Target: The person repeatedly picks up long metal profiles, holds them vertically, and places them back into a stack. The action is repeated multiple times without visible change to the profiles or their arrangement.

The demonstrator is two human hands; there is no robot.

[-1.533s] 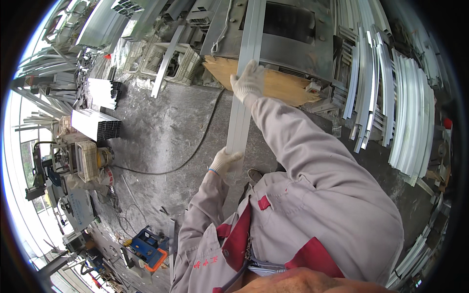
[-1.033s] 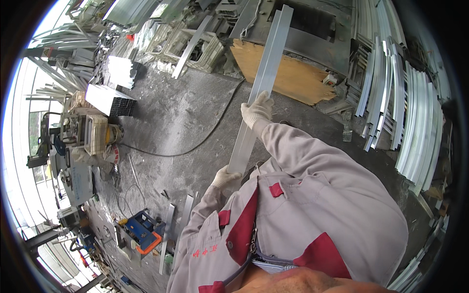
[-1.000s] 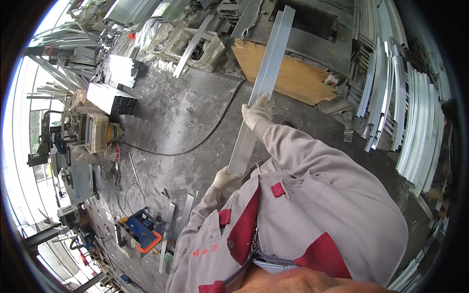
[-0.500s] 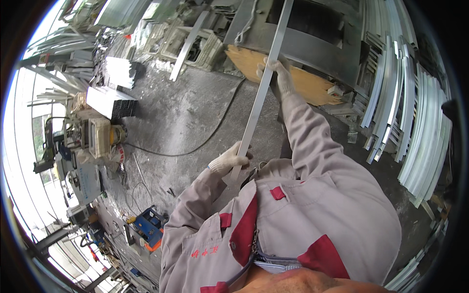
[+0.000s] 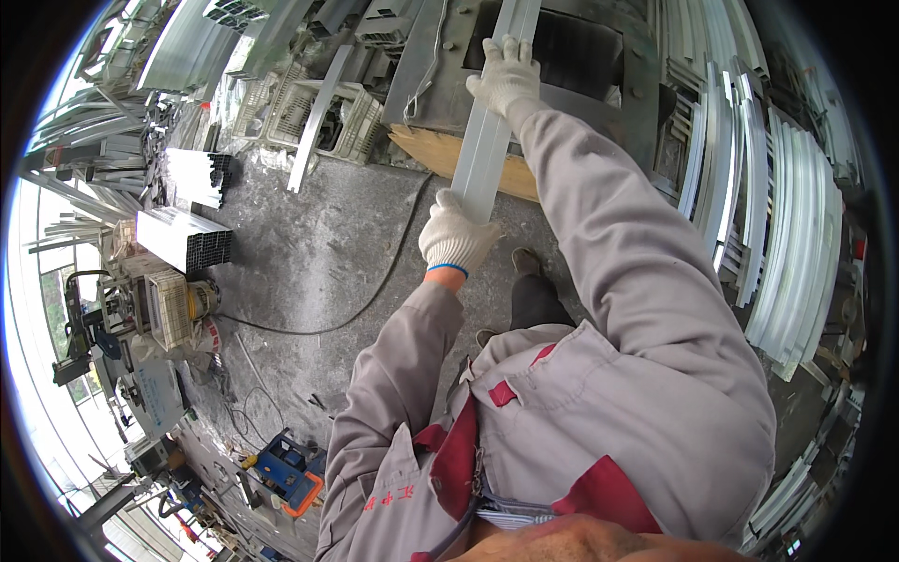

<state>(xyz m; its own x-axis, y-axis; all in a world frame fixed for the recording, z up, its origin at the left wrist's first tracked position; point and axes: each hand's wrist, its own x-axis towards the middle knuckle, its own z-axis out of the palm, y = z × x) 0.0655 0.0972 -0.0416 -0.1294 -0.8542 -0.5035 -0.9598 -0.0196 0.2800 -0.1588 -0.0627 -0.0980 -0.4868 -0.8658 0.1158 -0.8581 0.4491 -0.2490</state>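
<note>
A long silvery metal profile (image 5: 480,155), with a groove along its face, runs away from me toward the dark opening of a metal bench. My left hand (image 5: 459,234), in a white knit glove with a blue cuff edge, is closed round its near end, with the fingertips hidden. Farther along, my gloved right hand (image 5: 506,77) holds the profile from above. Its fingers reach across the upper face and the thumb is at the left edge. The profile's far end passes out of the top of the picture.
The dark metal bench (image 5: 599,117) stands ahead, with a wooden board (image 5: 435,150) at its base. Stacked profiles (image 5: 791,244) line the right. Bundled square tubes (image 5: 183,237) and a plastic crate (image 5: 356,131) stand left. A black cable (image 5: 375,298) crosses the floor; a blue tool (image 5: 286,468) lies lower left.
Both hands have moved forward with the profile, away from my body. The profile has turned, so its wide grooved face now shows. My right arm is stretched farther out.
</note>
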